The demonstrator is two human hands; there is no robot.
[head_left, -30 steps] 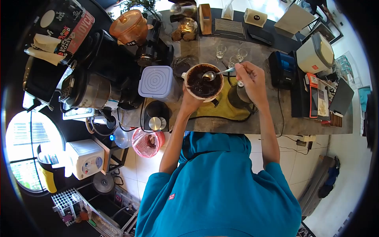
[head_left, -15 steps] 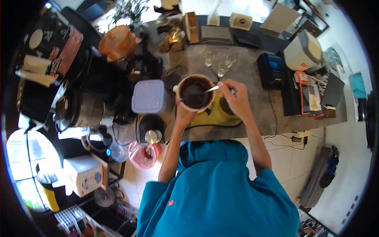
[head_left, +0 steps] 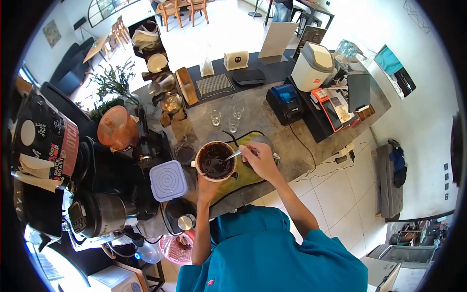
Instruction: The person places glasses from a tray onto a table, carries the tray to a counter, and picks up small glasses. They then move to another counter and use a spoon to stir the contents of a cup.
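A wide light-coloured cup [head_left: 216,161] with dark brown, chocolate-like contents is held over the counter. My left hand [head_left: 208,188] supports it from below and the near side, its fingers partly hidden under the cup. My right hand [head_left: 260,159] pinches the handle of a metal spoon [head_left: 234,155], whose tip dips into the dark mixture. Beneath and to the right of the cup lies a yellow-green cloth [head_left: 248,173] with a dark edge. A lavender-lidded container [head_left: 168,180] stands left of the cup.
Three small glasses [head_left: 233,126] stand beyond the cup. A black printer [head_left: 285,104] and a white bin-shaped container [head_left: 313,66] are at the right. An orange pitcher [head_left: 116,128] and a coffee grinder or brewer [head_left: 99,214] line the left. A cable [head_left: 304,146] crosses the counter.
The head view has tilted up and turned, showing more of the room beyond the counter. Both hands still hold the cup and spoon, and the spoon tip stays in the dark mixture.
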